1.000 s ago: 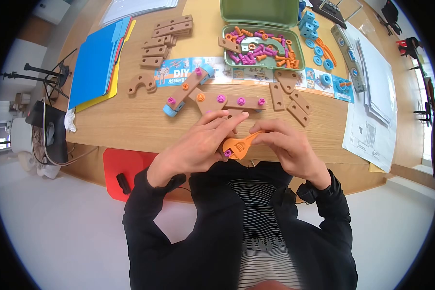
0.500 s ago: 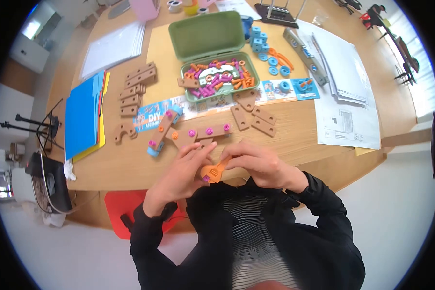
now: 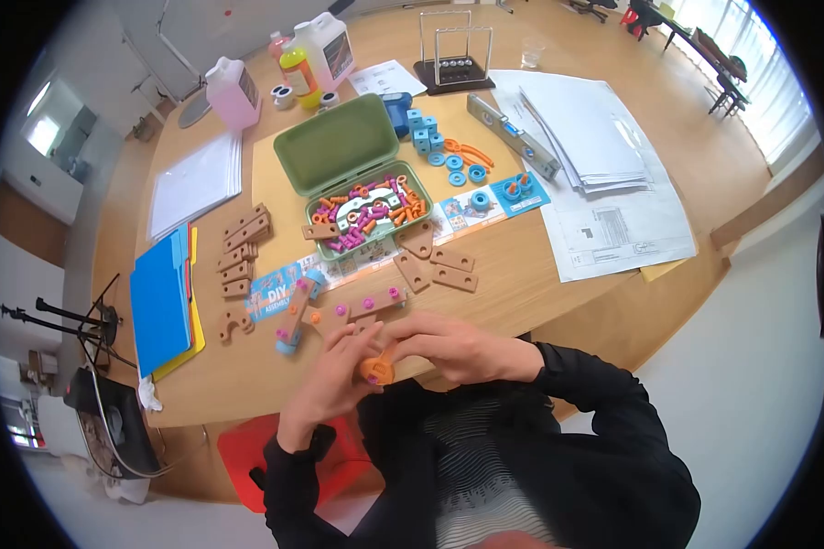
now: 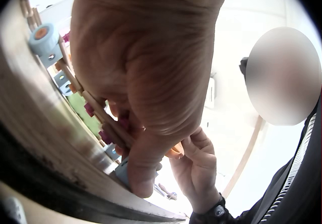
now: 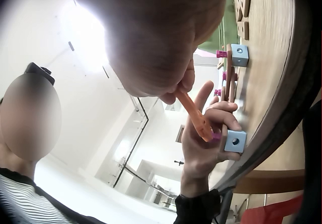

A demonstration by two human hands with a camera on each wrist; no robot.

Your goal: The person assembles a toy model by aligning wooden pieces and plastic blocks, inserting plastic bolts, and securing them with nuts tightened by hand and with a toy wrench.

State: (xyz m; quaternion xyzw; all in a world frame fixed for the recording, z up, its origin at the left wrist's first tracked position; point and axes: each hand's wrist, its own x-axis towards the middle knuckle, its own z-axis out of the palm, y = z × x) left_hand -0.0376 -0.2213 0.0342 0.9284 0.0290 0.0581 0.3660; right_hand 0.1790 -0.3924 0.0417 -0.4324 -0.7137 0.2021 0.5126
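Note:
In the head view, an orange wrench [image 3: 376, 369] lies between the hands at the table's front edge. The right hand [image 3: 449, 346] pinches its handle; the right wrist view shows the wrench [image 5: 195, 114] with its head at a purple bolt [image 5: 216, 136]. That bolt sits in a brown strip against a blue block [image 5: 235, 141], which the left hand [image 5: 198, 146] grips between thumb and fingers. In the left wrist view the left thumb lies on the block [image 4: 122, 172]. Brown strips [image 3: 386, 303] with purple and orange bolts extend away from the left hand.
A green box [image 3: 412, 249] of bolts stands behind the strips. Loose brown plates [image 3: 455, 277] lie to its right and left. Blue folders [image 3: 162, 302] are at the left, papers [image 3: 595, 146] at the right, bottles [image 3: 233, 95] at the back.
The head view has swung, so the table's contents appear lower and further left, with bottles now visible at the back. Both hands keep their hold on the wrench and the assembled piece.

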